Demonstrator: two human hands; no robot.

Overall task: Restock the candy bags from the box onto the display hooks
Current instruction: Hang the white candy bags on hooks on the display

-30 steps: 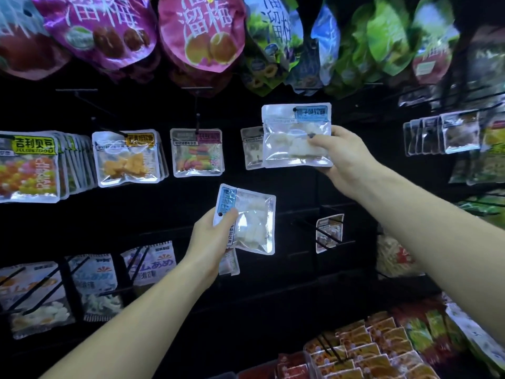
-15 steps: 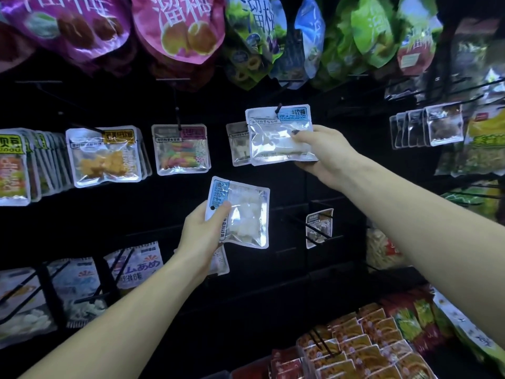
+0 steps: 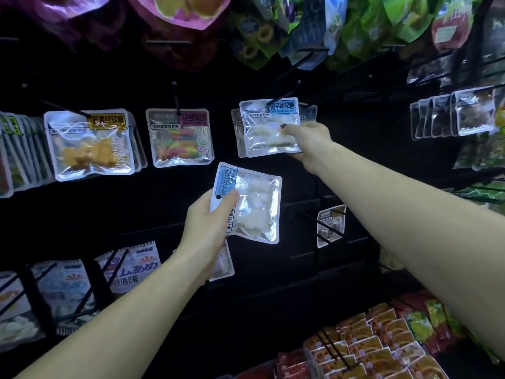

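Observation:
A clear candy bag [image 3: 269, 127] with a blue label and white sweets hangs on a black display hook [image 3: 284, 93] in the middle row. My right hand [image 3: 307, 140] pinches its right edge, thumb on the front. Lower down, my left hand [image 3: 207, 228] grips a second identical candy bag [image 3: 252, 206] by its blue-label end, turned sideways, in front of the dark panel. More bags of the same kind hang behind the first one. The box is out of view.
Yellow-candy bags [image 3: 90, 144] and a rainbow-candy bag [image 3: 179, 139] hang to the left. Large colourful pouches [image 3: 314, 26] hang above. Bare hooks [image 3: 308, 217] stick out below my right arm. Red and orange packets [image 3: 366, 343] fill the lower right.
The bag in my right hand went from free of the hook to threaded on it and pushed back. My left hand rose slightly with its bag. The view shifted left.

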